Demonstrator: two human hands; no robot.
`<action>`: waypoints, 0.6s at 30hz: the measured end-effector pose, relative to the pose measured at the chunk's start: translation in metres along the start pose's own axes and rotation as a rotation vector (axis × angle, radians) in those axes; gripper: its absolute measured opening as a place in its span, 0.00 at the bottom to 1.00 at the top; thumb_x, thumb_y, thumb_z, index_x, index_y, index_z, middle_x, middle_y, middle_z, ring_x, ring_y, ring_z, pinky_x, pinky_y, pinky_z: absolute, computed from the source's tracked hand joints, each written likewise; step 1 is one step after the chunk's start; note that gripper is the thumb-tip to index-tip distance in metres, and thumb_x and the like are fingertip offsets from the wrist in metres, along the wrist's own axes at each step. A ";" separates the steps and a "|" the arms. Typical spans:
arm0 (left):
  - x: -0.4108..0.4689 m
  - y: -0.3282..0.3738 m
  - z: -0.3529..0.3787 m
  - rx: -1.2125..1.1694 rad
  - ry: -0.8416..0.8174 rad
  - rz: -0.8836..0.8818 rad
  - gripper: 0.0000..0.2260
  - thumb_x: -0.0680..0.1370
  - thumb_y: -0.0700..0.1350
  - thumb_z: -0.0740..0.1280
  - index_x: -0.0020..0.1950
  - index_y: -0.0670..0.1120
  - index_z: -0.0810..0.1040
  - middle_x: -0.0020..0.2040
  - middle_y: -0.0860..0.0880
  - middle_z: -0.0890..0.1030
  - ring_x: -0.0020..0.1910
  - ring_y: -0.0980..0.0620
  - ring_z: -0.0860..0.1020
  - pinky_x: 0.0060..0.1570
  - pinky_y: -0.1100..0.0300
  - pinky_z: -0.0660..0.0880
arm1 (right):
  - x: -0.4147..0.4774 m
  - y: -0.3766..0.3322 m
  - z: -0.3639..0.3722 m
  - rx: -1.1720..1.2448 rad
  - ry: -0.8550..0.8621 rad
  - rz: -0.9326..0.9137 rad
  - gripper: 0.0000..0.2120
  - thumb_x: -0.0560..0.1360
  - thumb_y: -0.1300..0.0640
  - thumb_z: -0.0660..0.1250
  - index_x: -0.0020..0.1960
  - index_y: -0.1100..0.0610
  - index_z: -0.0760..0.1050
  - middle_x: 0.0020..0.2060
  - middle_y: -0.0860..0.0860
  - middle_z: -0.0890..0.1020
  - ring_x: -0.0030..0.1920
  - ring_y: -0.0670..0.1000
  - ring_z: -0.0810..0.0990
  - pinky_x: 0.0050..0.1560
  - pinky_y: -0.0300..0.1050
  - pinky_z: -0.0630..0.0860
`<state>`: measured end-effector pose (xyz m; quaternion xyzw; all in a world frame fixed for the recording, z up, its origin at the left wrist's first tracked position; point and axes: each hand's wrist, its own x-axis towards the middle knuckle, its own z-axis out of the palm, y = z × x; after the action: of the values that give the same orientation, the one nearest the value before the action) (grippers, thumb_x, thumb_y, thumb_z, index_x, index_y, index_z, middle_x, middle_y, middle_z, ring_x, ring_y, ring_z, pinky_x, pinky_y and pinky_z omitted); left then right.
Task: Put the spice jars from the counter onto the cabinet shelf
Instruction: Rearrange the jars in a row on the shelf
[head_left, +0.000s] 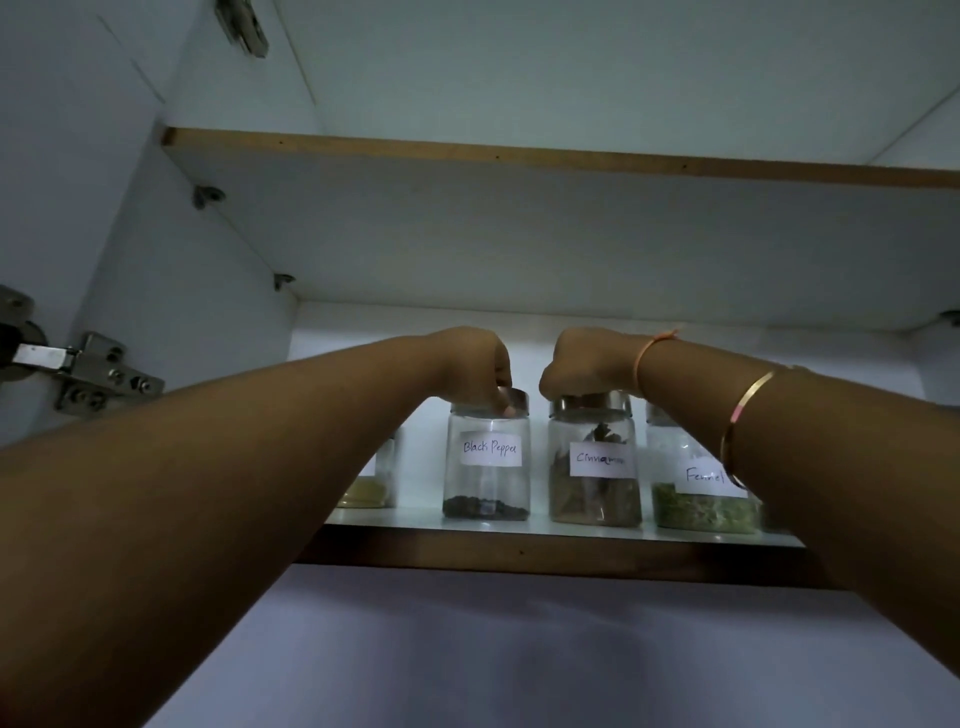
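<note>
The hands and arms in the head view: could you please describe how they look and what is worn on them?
No sleeves are in view. The left hand and its wrist show no jewellery. Behind the right hand, the wrist wears a thin orange thread band and the forearm a slim gold-coloured bangle.

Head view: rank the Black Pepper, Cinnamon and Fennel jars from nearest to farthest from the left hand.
1. Black Pepper jar: the left hand grips its lid.
2. Cinnamon jar: next on the right, under the right hand.
3. Fennel jar: farthest right.
</note>
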<state>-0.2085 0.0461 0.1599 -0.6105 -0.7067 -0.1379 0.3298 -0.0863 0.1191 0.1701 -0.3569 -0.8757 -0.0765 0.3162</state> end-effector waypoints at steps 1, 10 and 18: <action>0.001 -0.001 0.000 -0.001 0.007 0.003 0.17 0.74 0.52 0.69 0.60 0.46 0.79 0.57 0.49 0.80 0.55 0.48 0.77 0.49 0.60 0.70 | 0.000 -0.001 -0.002 0.014 -0.045 -0.004 0.08 0.70 0.59 0.67 0.34 0.60 0.77 0.32 0.55 0.81 0.32 0.53 0.77 0.35 0.39 0.71; 0.004 -0.032 0.017 0.113 0.025 -0.019 0.18 0.74 0.56 0.68 0.60 0.48 0.79 0.56 0.50 0.81 0.54 0.49 0.77 0.50 0.57 0.71 | 0.004 -0.026 0.019 -0.124 -0.097 -0.175 0.15 0.72 0.62 0.67 0.57 0.64 0.80 0.55 0.58 0.83 0.43 0.50 0.75 0.51 0.45 0.76; 0.004 -0.055 0.036 0.160 0.118 -0.029 0.16 0.75 0.56 0.67 0.59 0.52 0.79 0.56 0.52 0.81 0.54 0.50 0.76 0.48 0.59 0.68 | 0.020 -0.044 0.056 -0.306 -0.157 -0.250 0.07 0.72 0.61 0.68 0.48 0.64 0.79 0.43 0.55 0.80 0.45 0.53 0.77 0.44 0.42 0.74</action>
<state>-0.2714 0.0591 0.1476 -0.5626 -0.7038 -0.1213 0.4165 -0.1543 0.1181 0.1422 -0.2940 -0.9133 -0.2194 0.1771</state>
